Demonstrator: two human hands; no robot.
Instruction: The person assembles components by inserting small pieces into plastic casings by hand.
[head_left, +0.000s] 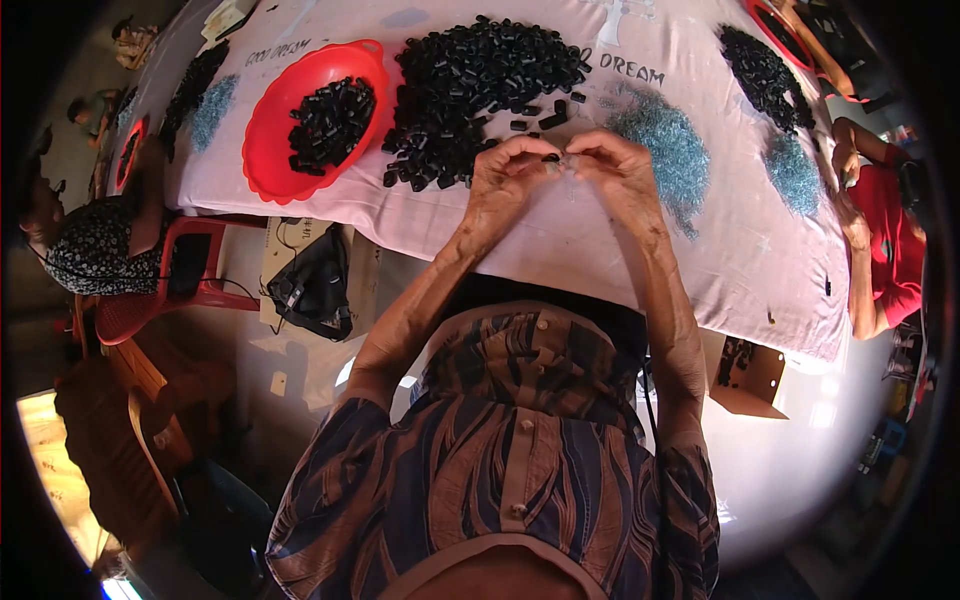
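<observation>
My left hand [503, 182] and my right hand [618, 172] meet over the near edge of the cloth-covered table, fingertips pinched together. Between the left fingertips shows a small black plastic piece [551, 158]. The right fingers are closed on something too small to make out, perhaps clear. Just beyond the left hand spreads a big heap of short black plastic pieces [490, 65]. A heap of small, clear bluish pieces [672, 150] lies beside my right hand. To the left, a red scalloped plastic basin [262, 150] holds more black pieces [333, 120].
A pink printed tablecloth [770, 265] covers the table. Other people sit at the left [105, 240] and right [895, 240], near more black and bluish heaps. Below the table are a red chair [190, 265], a black bag [312, 282] and an open cardboard box [745, 385].
</observation>
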